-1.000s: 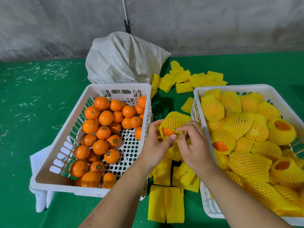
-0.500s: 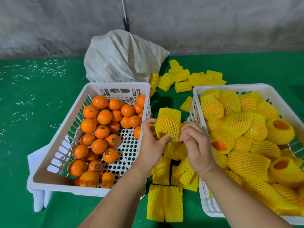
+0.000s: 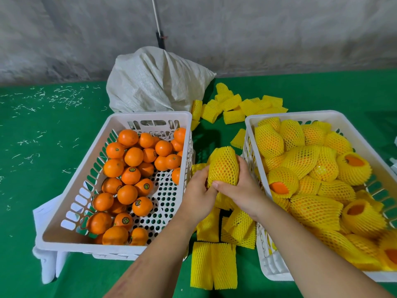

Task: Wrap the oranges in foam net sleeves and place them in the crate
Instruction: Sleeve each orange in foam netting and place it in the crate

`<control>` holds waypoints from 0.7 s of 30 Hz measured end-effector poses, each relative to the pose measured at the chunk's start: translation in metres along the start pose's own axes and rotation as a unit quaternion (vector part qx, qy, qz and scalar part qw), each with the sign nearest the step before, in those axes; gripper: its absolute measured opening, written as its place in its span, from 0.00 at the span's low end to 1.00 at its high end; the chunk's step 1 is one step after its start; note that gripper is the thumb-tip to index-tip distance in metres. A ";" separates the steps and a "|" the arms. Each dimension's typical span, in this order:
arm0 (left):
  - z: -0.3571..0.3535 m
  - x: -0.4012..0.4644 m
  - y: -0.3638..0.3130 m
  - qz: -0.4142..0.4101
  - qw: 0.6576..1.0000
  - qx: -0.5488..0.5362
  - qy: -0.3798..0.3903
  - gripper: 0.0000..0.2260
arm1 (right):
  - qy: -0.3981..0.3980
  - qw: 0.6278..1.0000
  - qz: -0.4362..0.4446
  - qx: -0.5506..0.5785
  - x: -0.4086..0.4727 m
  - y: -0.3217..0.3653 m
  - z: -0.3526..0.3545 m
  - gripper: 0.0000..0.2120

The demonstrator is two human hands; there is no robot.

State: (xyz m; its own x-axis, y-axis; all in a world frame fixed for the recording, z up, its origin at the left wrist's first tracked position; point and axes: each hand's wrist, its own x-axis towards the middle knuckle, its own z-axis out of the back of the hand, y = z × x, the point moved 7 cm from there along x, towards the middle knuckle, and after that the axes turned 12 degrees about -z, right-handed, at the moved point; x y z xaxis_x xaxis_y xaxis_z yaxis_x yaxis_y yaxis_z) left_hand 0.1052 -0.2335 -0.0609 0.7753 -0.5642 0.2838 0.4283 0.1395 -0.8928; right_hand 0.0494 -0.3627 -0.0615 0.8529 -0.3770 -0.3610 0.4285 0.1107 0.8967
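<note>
Between the two crates, both my hands hold one orange inside a yellow foam net sleeve (image 3: 223, 166). My left hand (image 3: 198, 193) grips its lower left side. My right hand (image 3: 241, 188) grips it from the right, thumb across the bottom. The sleeve covers the orange almost fully. The left white crate (image 3: 71, 203) holds several bare oranges (image 3: 131, 175). The right white crate (image 3: 249, 125) is piled with several wrapped oranges (image 3: 300, 160).
Flat empty sleeves (image 3: 212, 265) lie on the green table under my forearms, and more sleeves (image 3: 232, 104) lie behind the crates. A white woven sack (image 3: 154, 80) stands at the back against a grey wall. White scraps litter the table at left.
The sleeve has been pulled down over the orange, which now shows only through the mesh. My right hand has moved from pinching the sleeve's edge to gripping its side.
</note>
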 end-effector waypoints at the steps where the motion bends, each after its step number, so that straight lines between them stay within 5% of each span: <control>1: 0.001 0.000 0.000 0.005 1.000 -0.001 0.000 0.15 | 0.008 1.000 -0.009 0.017 -0.001 0.000 0.000 0.50; 4: 0.003 0.000 0.000 0.004 1.000 0.015 0.004 0.16 | 0.075 0.984 -0.048 0.152 -0.002 -0.002 -0.006 0.41; 10: -0.015 -0.012 -0.009 -0.031 0.994 0.024 0.098 0.26 | 0.148 0.867 -0.091 0.468 -0.014 0.005 0.010 0.24; 15: -0.029 -0.023 -0.010 -0.047 0.980 0.064 0.180 0.30 | 0.057 0.831 -0.108 0.542 -0.027 -0.009 0.046 0.29; 18: -0.028 -0.021 -0.002 -0.031 0.981 0.076 0.178 0.28 | -0.012 0.797 -0.079 0.599 -0.039 -0.024 0.087 0.30; 21: -0.024 -0.019 0.000 -0.017 0.985 0.069 0.158 0.27 | -0.049 0.803 -0.075 0.589 -0.057 -0.036 0.125 0.35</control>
State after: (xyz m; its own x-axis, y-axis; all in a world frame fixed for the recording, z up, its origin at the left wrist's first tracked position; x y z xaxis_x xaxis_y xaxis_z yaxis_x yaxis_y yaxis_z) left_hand 0.0791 -0.2421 -0.0751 0.5860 -0.7921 0.1706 0.5275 0.2131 -0.8224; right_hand -0.0518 -0.4600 -0.0415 0.7660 -0.3815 -0.5174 -0.1044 -0.8680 0.4855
